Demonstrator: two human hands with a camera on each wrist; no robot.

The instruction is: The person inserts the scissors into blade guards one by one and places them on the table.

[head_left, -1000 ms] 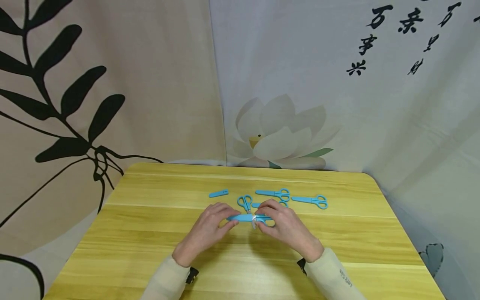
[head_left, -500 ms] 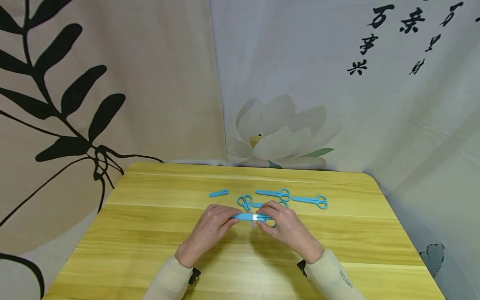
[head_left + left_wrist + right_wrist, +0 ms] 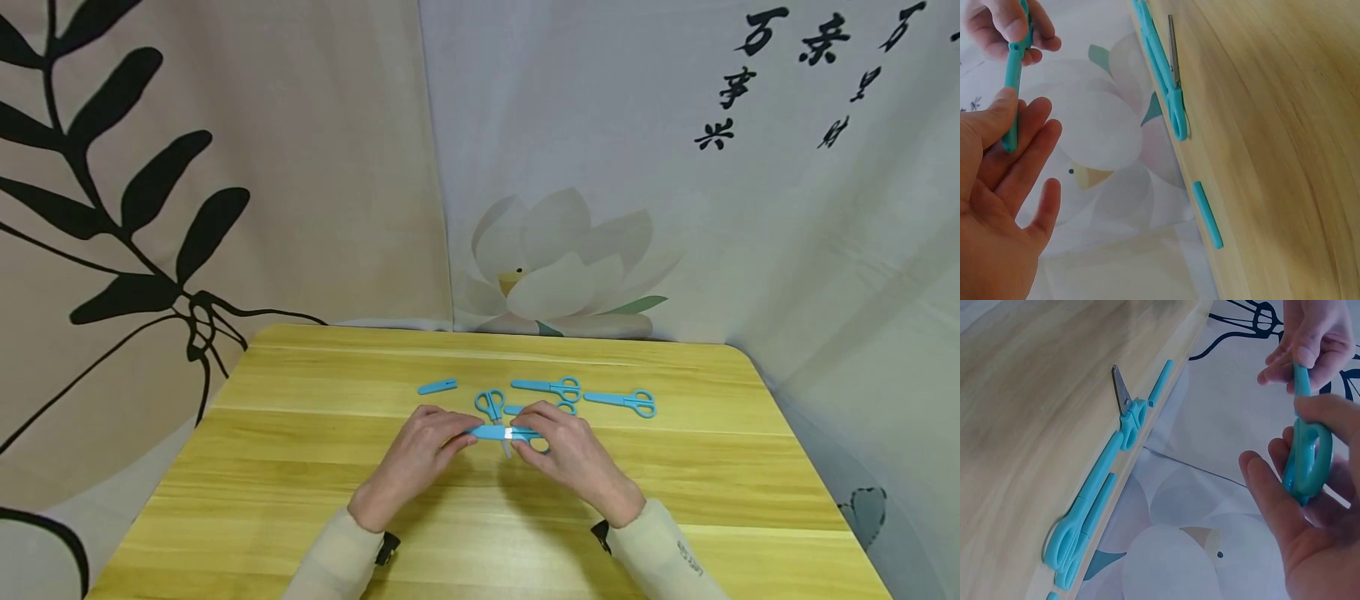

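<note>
Both hands hold one pair of blue scissors between them, above the table. My left hand (image 3: 420,450) pinches the tip of the blue blade cover (image 3: 489,432) between thumb and fingers. My right hand (image 3: 576,454) grips the scissors by their looped blue handles (image 3: 1319,456). The cover sits over the blades, with a pale strip showing between cover and handles in the head view. Just behind lies an uncovered pair of scissors (image 3: 490,405), its metal blade (image 3: 1121,389) bare. A loose blue cover (image 3: 437,387) rests farther back to the left.
Two covered scissors lie at the back right: one pair (image 3: 546,387) and another pair (image 3: 618,400). A third covered pair (image 3: 516,410) is partly hidden behind my right hand. Beyond the wooden table's (image 3: 337,358) far edge hangs a printed curtain (image 3: 337,167).
The held scissors and both hands stay almost in place. My left fingers now hide more of the cover's tip than a second ago. Everything on the table lies as before.
</note>
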